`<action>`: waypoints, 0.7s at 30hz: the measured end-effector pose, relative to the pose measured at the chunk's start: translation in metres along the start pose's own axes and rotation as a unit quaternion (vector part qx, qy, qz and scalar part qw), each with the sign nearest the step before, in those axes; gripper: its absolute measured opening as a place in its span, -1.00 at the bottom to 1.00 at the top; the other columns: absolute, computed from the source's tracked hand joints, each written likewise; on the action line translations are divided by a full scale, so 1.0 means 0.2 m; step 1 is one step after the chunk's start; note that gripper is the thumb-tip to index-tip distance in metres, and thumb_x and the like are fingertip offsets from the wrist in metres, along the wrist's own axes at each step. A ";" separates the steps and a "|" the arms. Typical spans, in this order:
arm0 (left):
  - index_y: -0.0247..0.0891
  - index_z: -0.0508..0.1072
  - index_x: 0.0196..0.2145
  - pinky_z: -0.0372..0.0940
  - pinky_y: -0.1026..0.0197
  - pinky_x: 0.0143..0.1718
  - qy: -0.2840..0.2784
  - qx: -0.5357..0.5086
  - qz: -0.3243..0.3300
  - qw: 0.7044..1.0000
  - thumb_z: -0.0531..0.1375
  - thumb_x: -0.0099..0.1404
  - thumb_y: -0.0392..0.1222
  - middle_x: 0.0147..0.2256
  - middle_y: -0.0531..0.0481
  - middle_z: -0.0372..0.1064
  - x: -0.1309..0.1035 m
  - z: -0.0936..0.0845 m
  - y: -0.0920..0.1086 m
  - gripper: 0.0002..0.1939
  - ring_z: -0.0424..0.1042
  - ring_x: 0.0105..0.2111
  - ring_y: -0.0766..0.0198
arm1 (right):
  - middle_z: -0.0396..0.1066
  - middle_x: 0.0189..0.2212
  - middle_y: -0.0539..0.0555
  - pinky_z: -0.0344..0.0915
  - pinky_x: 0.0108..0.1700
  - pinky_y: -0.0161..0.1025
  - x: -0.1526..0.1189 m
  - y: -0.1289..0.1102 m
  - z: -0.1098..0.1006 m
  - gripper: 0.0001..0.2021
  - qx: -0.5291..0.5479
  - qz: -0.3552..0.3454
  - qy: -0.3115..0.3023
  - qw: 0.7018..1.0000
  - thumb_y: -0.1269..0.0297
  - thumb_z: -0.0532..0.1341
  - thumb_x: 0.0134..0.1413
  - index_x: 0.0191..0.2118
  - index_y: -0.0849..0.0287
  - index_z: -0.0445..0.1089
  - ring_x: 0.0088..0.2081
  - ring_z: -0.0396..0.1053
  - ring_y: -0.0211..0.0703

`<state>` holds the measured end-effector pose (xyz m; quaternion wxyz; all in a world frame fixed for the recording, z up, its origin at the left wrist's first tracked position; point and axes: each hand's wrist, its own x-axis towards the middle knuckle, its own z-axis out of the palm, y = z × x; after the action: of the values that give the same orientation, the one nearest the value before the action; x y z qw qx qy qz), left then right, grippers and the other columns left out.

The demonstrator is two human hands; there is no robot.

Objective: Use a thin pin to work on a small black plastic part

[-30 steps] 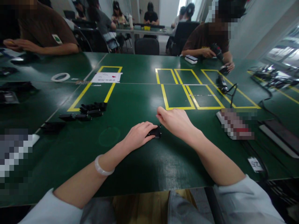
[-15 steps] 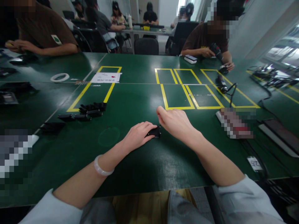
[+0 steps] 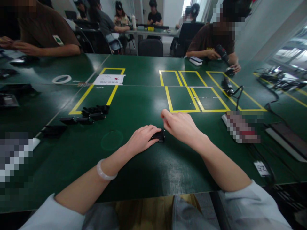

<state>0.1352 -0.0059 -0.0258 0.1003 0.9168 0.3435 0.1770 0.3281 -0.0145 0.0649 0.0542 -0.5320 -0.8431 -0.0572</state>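
Note:
On the green table (image 3: 144, 172), my left hand (image 3: 143, 137) grips a small black block-like part (image 3: 160, 135) between thumb and fingers. A light bracelet circles that wrist. My right hand (image 3: 178, 124) is just right of and above the part, its fingers curled and pressed together; what they hold, if anything, is too small to make out. Several similar black parts (image 3: 85, 120) lie in a cluster to the left, at the lower end of a yellow taped rectangle.
A white sheet (image 3: 109, 79) and a tape roll (image 3: 61, 79) lie at the back left. Yellow taped rectangles, a power tool (image 3: 227, 86), cables and a pixelated device (image 3: 241, 127) are at right. Across the table, two people work with their hands.
My hands and the black part are nearly unmoved. The hands of the person at the far left have shifted left, and a person in the background has raised their head.

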 end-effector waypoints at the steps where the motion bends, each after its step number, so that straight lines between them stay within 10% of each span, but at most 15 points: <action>1: -0.19 0.32 0.02 0.30 0.09 -0.04 -0.002 0.001 -0.001 1.000 0.15 0.34 -0.12 -0.06 -0.08 0.37 0.00 0.00 0.00 -0.69 0.38 -0.09 0.14 | 0.50 -0.39 0.06 -0.14 -0.47 -0.28 0.00 0.00 0.00 -0.74 0.008 0.000 0.004 1.000 0.31 -0.10 0.24 -0.09 0.16 0.28 -0.47 0.36 -0.25; 21: -0.20 0.31 0.03 0.28 0.08 -0.01 -0.004 0.007 0.000 1.000 0.16 0.34 -0.12 -0.05 -0.09 0.36 0.00 0.01 -0.01 -0.68 0.37 -0.05 0.12 | 0.48 -0.43 0.07 -0.21 -0.48 -0.27 0.00 0.01 0.02 -0.68 -0.011 0.017 0.007 1.000 0.12 -0.14 0.31 -0.17 0.14 0.28 -0.45 0.38 -0.20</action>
<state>0.1346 -0.0053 -0.0274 0.0949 0.9182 0.3444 0.1712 0.3291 -0.0129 0.0621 0.0552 -0.5468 -0.8326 -0.0695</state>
